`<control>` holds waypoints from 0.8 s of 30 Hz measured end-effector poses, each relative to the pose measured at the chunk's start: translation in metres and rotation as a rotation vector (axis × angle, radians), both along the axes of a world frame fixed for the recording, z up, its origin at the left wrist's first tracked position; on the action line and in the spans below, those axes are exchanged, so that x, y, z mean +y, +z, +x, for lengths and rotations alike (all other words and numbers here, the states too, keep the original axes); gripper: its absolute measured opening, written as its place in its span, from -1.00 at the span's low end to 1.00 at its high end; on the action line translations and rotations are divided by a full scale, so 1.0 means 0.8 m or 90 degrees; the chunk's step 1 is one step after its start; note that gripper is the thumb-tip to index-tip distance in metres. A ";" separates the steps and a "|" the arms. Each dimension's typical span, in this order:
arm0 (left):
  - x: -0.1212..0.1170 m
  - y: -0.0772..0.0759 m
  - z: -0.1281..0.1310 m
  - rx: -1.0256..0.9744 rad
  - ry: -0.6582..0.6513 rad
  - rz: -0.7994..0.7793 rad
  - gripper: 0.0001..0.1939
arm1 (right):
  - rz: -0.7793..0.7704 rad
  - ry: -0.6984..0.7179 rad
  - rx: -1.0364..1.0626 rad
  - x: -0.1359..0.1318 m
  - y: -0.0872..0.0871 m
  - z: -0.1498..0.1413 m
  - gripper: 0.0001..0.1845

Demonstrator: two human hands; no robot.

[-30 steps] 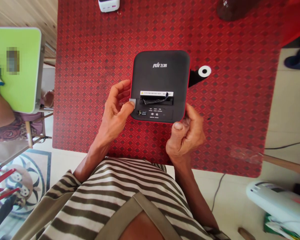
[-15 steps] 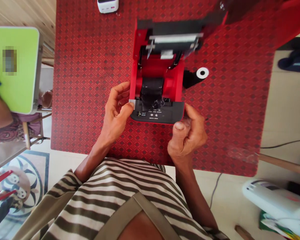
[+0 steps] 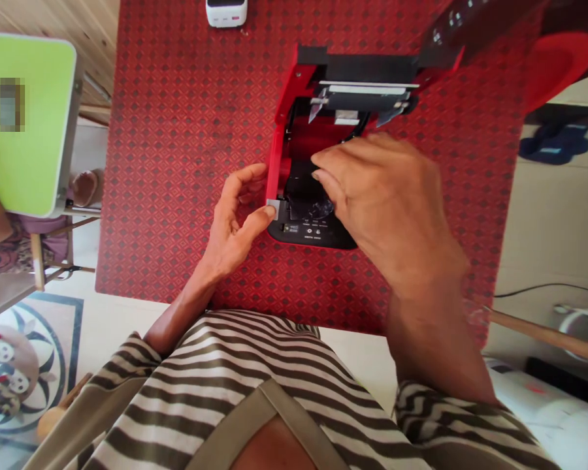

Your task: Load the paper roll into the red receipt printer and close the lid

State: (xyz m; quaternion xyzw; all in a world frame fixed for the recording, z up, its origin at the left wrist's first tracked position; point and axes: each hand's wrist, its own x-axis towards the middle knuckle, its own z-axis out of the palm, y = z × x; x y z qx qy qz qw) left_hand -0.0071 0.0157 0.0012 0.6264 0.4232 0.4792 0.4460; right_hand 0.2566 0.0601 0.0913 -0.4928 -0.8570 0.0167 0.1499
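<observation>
From the head view, the play is at the near edge of the red table covered with a diamond-patterned cloth (image 3: 186, 130). A boxy, round-cornered printer in red and black plastic (image 3: 318, 239) stands there, well in from the near left corner. Its black-and-red lid (image 3: 372, 68) is up, leaning towards the far edge.

The left hand (image 3: 240, 219) has a steadying hold on the printer's near left side, thumb on the square grey latch (image 3: 273, 209), fingers bent along the red wall. The right hand (image 3: 392, 196) reaches over the hollow, thumb and forefinger drawn together by the glossy black strip (image 3: 304, 189); whether they pinch anything cannot be told.

Good handling here looks like a light touch: keep the left hand planted, lift the strip flat by its edges, draw it straight towards the near side, and keep knuckles clear of the raised lid.

Now the surfaces: smooth, dull black on the front panel, with small white symbols; shinier red on the walls; a straight pale bar (image 3: 367, 90) under the lid. The strip looks thin and pliable, its near end crumpled and catching light.
</observation>
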 end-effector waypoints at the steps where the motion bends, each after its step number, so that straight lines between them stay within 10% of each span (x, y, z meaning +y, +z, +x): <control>1: -0.001 0.001 0.000 -0.002 -0.002 -0.007 -0.40 | -0.007 0.006 -0.027 0.006 0.001 -0.004 -0.68; 10: -0.001 -0.004 0.004 -0.072 -0.003 -0.043 -0.36 | -0.207 0.011 -0.062 0.036 0.013 -0.025 -0.77; 24: 0.001 -0.006 0.002 -0.085 -0.015 -0.030 -0.38 | -0.238 -0.012 -0.038 0.034 0.039 -0.028 -0.85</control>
